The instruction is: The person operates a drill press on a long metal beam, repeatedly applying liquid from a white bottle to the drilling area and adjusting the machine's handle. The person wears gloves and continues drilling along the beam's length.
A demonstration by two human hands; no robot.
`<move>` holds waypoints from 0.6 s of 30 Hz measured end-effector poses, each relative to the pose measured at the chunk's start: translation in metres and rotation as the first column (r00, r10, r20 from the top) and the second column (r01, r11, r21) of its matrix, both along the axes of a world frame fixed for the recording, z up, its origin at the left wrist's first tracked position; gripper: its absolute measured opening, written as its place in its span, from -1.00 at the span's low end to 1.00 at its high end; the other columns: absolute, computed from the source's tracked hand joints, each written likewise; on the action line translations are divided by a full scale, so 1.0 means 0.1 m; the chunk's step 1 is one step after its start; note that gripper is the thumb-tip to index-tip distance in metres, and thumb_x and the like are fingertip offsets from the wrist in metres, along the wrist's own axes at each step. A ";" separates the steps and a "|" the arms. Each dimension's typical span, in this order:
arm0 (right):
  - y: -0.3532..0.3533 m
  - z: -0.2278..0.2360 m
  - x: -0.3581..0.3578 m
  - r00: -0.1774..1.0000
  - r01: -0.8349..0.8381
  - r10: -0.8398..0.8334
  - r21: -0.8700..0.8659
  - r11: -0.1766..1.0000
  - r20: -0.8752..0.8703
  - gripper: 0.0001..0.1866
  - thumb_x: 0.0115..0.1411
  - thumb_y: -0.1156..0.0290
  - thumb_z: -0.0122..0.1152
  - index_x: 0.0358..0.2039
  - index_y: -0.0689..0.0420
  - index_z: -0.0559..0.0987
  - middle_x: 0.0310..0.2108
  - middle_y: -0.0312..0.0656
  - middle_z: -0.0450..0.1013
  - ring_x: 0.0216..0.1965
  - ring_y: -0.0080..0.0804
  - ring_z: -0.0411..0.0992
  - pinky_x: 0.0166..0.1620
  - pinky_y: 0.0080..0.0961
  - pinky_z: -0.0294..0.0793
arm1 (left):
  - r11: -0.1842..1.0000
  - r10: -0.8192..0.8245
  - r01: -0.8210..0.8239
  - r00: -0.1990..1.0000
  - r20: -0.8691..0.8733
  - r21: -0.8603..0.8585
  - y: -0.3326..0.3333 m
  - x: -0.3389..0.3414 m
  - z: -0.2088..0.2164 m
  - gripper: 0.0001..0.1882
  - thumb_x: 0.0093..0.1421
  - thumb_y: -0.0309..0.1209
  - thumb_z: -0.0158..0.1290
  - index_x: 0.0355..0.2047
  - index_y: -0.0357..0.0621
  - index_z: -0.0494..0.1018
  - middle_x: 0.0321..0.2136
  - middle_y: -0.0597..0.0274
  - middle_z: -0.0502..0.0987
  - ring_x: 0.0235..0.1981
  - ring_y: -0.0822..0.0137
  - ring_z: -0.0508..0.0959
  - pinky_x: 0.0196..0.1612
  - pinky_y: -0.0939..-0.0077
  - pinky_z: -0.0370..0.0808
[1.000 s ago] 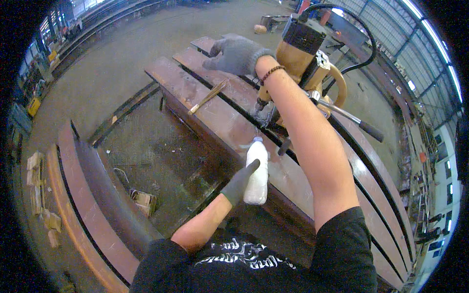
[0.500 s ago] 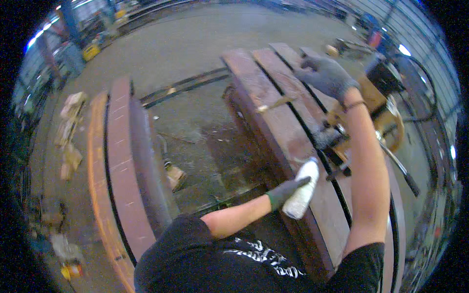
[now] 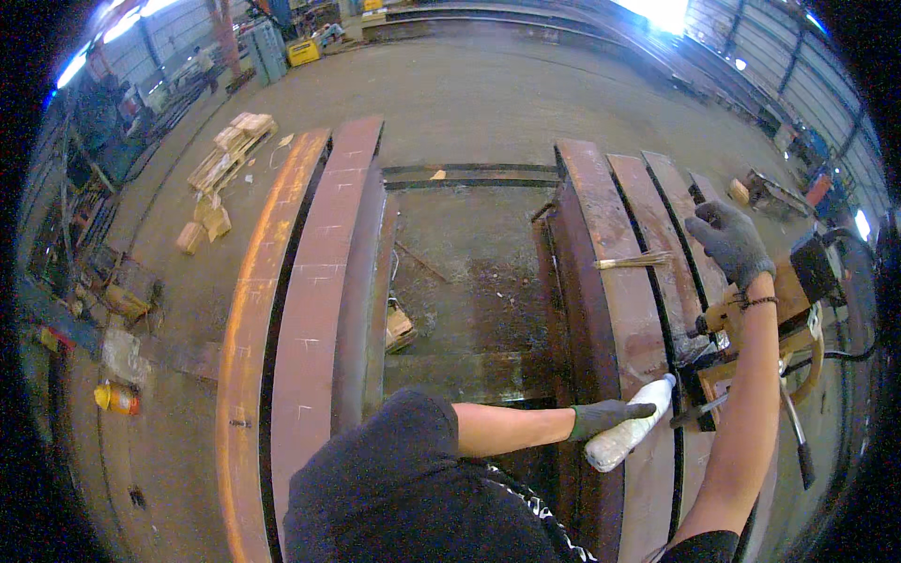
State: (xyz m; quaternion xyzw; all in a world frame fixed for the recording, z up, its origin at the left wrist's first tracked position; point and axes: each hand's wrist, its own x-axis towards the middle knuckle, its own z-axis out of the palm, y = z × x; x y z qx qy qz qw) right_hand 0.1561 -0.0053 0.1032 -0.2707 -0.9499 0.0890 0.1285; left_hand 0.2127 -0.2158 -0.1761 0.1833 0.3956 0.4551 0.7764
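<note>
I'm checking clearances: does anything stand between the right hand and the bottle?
Yes, as seen here: the drill's nose lies between the right hand and the bottle, which the left hand grips. The right hand's height cannot be told.

Left hand (image 3: 608,419) grips white bottle (image 3: 631,439) over steel beam (image 3: 615,314); right hand (image 3: 730,242) near drill (image 3: 793,284).

View now further left, drilling machine (image 3: 793,293) (earlier more central) near the right edge.
</note>
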 end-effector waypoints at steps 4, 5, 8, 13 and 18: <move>0.09 -0.07 -0.01 1.000 -0.015 0.015 0.010 1.000 -0.014 -0.52 0.26 0.11 0.32 -0.03 0.29 0.63 -0.24 -0.09 0.65 -0.36 -0.46 0.57 -0.23 -0.41 0.60 | 1.000 -0.008 0.008 0.999 0.044 0.000 -0.01 0.00 0.00 -0.31 0.12 0.38 0.20 -0.29 -0.08 0.56 -0.45 0.21 0.59 -0.50 0.29 0.57 -0.40 0.30 0.54; 0.07 -0.04 0.00 1.000 0.005 -0.005 0.004 1.000 0.006 -0.51 0.26 0.10 0.31 -0.03 0.29 0.63 -0.24 -0.09 0.65 -0.35 -0.45 0.58 -0.23 -0.40 0.60 | 1.000 -0.021 0.022 0.997 0.081 -0.009 0.08 0.04 -0.16 -0.34 0.11 0.36 0.23 -0.27 -0.03 0.58 -0.44 0.25 0.61 -0.50 0.32 0.56 -0.41 0.32 0.52; -0.01 -0.01 -0.06 1.000 0.006 -0.007 0.005 1.000 0.024 -0.50 0.27 0.09 0.30 -0.03 0.30 0.63 -0.24 -0.08 0.65 -0.35 -0.41 0.59 -0.23 -0.39 0.60 | 1.000 -0.003 0.003 0.991 0.132 -0.004 0.12 0.07 -0.26 -0.38 0.11 0.33 0.26 -0.27 0.00 0.60 -0.44 0.30 0.62 -0.54 0.35 0.55 -0.45 0.37 0.49; -0.07 0.00 -0.08 0.999 -0.039 0.037 0.085 0.996 0.023 -0.50 0.27 0.07 0.29 -0.04 0.29 0.63 -0.24 -0.06 0.65 -0.34 -0.37 0.61 -0.20 -0.36 0.60 | 0.996 0.063 -0.057 0.993 0.103 -0.065 0.08 0.04 -0.10 -0.41 0.11 0.27 0.30 -0.31 -0.05 0.60 -0.49 0.27 0.62 -0.58 0.32 0.55 -0.48 0.35 0.51; -0.23 0.09 -0.05 1.000 -0.029 0.028 0.070 0.997 0.009 -0.50 0.27 -0.02 0.23 -0.19 0.24 0.72 -0.18 0.13 0.63 -0.15 0.03 0.62 -0.02 -0.18 0.56 | 0.999 0.014 -0.005 0.983 0.185 -0.051 0.28 0.21 -0.53 -0.43 0.12 0.26 0.29 -0.30 -0.02 0.62 -0.44 0.28 0.65 -0.54 0.32 0.60 -0.44 0.36 0.54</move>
